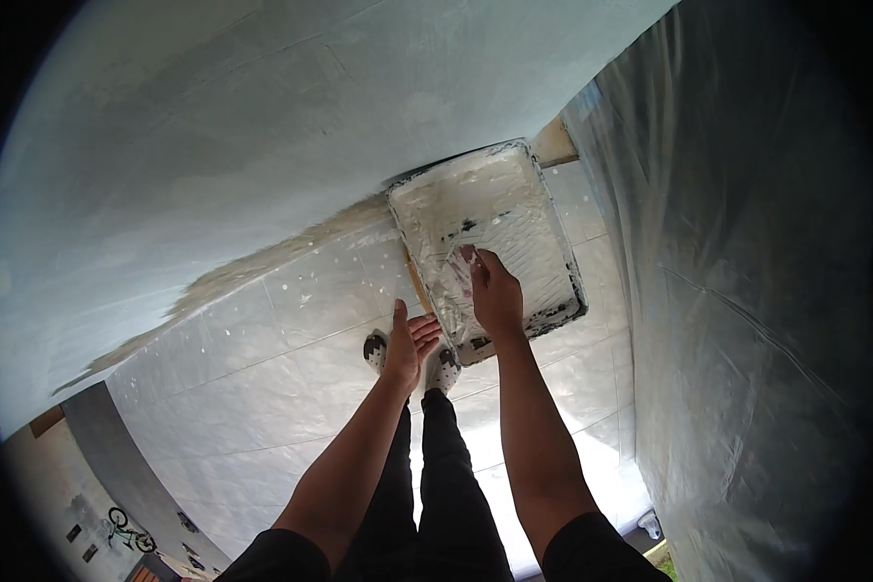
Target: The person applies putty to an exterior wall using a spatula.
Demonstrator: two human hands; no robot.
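A large dark-rimmed paint tray (555, 218), coated inside with whitish paint (466, 189), lies below my hands. Its ribbed part shows streaks and dark spots. Over the tray, my right hand (497, 299) is closed in a pinch, with pale smeared material at the fingertips; I cannot tell what it grips. My left hand (412, 347) is held beside the tray's near left corner, thumb up and fingers stretched out, holding nothing.
A partly coated wall (262, 145) rises at the upper left, with a rough uncoated strip along its bottom. Plastic sheeting (737, 291) hangs at the right. Paint-splashed tiles (291, 349) make up the floor, my feet (443, 371) close to the tray. A bicycle (129, 529) is far lower left.
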